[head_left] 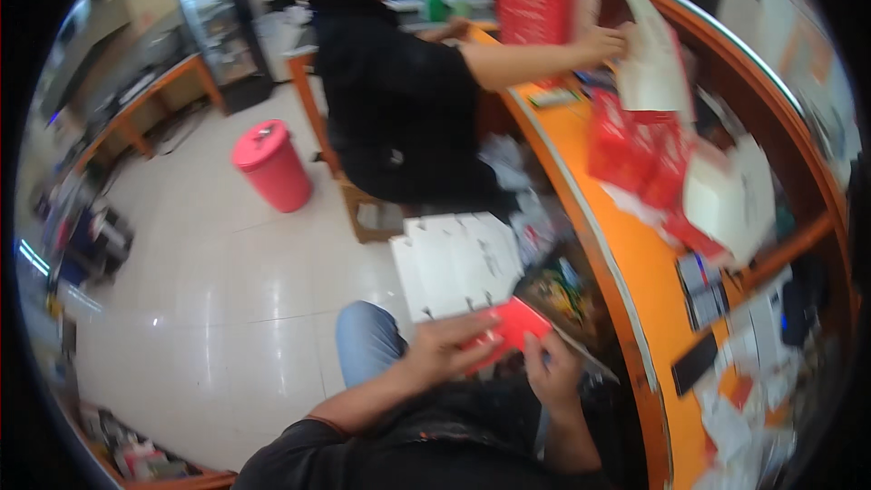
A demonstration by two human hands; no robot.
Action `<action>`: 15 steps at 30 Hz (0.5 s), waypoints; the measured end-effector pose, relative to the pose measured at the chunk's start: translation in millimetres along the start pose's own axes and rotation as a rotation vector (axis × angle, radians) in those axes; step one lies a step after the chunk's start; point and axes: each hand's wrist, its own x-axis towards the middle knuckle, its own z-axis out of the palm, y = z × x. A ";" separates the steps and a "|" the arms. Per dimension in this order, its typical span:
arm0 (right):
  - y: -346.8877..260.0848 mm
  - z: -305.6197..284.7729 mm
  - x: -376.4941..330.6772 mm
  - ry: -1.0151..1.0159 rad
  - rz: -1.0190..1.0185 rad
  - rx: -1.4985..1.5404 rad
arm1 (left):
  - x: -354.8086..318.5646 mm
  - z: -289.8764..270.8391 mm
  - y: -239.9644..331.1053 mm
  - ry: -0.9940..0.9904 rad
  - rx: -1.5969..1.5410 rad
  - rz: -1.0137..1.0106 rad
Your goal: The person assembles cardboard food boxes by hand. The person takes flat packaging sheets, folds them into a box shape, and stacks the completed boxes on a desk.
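Observation:
Over my lap, both hands hold a small red card or paper box piece point(519, 322), seemingly folded. My left hand point(446, 345) grips its left end with the fingers laid across it. At the right end, my right hand point(553, 370) pinches the edge between thumb and fingers. Just beyond, a stack of flat white card sheets point(454, 263) with small dark marks and print lies close to my knee point(367, 331). The picture is somewhat blurred, so the red piece's exact folds cannot be made out.
An orange counter point(626, 245) curves along my right, bearing red and white boxes point(635, 145), a phone point(695, 365) and plastic wrap point(726, 426). A co-worker in black point(399, 109) sits ahead, one hand on a white carton point(649, 63). A pink lidded bin point(274, 168) stands left.

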 end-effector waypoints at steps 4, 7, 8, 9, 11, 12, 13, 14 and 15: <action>2.1 13.8 -20.3 -0.031 0.140 0.076 | -11.3 20.6 -7.5 0.055 -0.081 0.015; -9.4 22.3 -11.8 -0.059 0.269 0.151 | -17.2 14.2 -15.1 0.122 -0.094 0.014; -12.8 22.2 -8.5 -0.055 0.301 0.165 | -17.4 11.8 -14.2 0.124 -0.110 -0.017; -1.0 23.5 -8.8 -0.063 0.230 0.112 | -17.2 10.5 -13.1 0.134 -0.107 -0.009; 6.0 24.7 -5.1 -0.087 0.198 0.065 | -18.0 7.7 -11.7 0.144 -0.108 -0.082; -1.4 22.6 0.4 -0.101 0.241 0.070 | -15.8 8.3 -8.5 0.144 -0.105 -0.074; -15.1 26.6 6.4 -0.010 0.104 0.046 | -12.8 10.0 -3.5 0.166 -0.071 -0.052; -16.0 28.1 5.7 0.005 0.106 0.034 | -9.4 14.1 0.7 0.179 -0.048 -0.029; -12.0 30.1 5.1 0.029 0.150 0.077 | -5.2 17.9 0.6 0.161 -0.062 -0.015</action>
